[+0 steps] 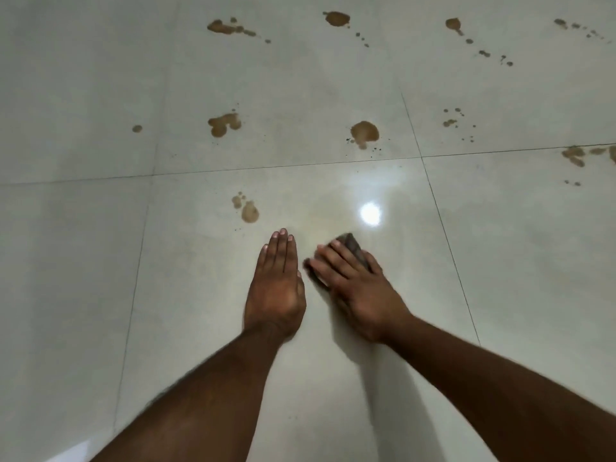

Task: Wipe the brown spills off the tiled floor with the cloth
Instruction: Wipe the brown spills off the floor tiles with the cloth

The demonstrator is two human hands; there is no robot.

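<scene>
My right hand (358, 288) presses a dark, blurred cloth (353, 248) flat against the glossy tiled floor (200, 328); only the cloth's far end and a sliver by the fingers show. My left hand (278, 288) lies flat on the tile beside it, palm down, fingers together, holding nothing. The nearest brown spill (248, 210) sits just beyond my left fingertips. Further off are a lobed spill (223, 123) and a rounder one (365, 132). More brown spills lie at the far edge, such as one (337, 19) at top centre.
Small brown drops trail at the upper right (455, 118) and a smear lies on the right grout line (575, 155). A lone spot (137, 128) sits at the left. A lamp's bright reflection (370, 214) glares just beyond the cloth.
</scene>
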